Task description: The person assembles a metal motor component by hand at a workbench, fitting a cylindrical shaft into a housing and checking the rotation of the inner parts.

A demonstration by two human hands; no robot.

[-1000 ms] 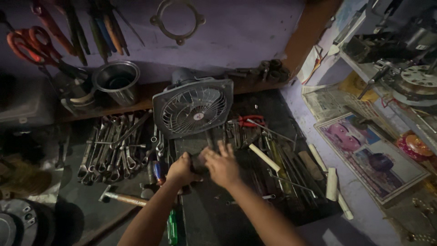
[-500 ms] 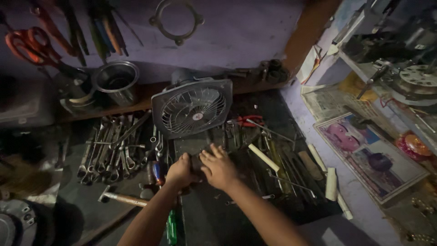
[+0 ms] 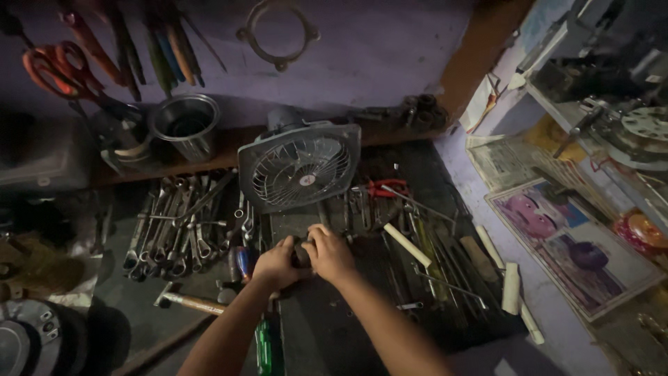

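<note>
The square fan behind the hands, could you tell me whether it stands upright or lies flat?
Upright: the square fan stands on its lower edge, grille facing forward.

Square fan [image 3: 299, 166]; spanners [image 3: 174, 223]; hammer [image 3: 188, 302]

Small dark part [image 3: 300, 255] between clasped hands

Grey fan [image 3: 300, 167] with a red hub, orange-handled scissors [image 3: 52, 69] on a purple wall [image 3: 376, 49], red pliers [image 3: 384, 188], green screwdriver [image 3: 263, 348], silver spanners [image 3: 174, 223].
</note>
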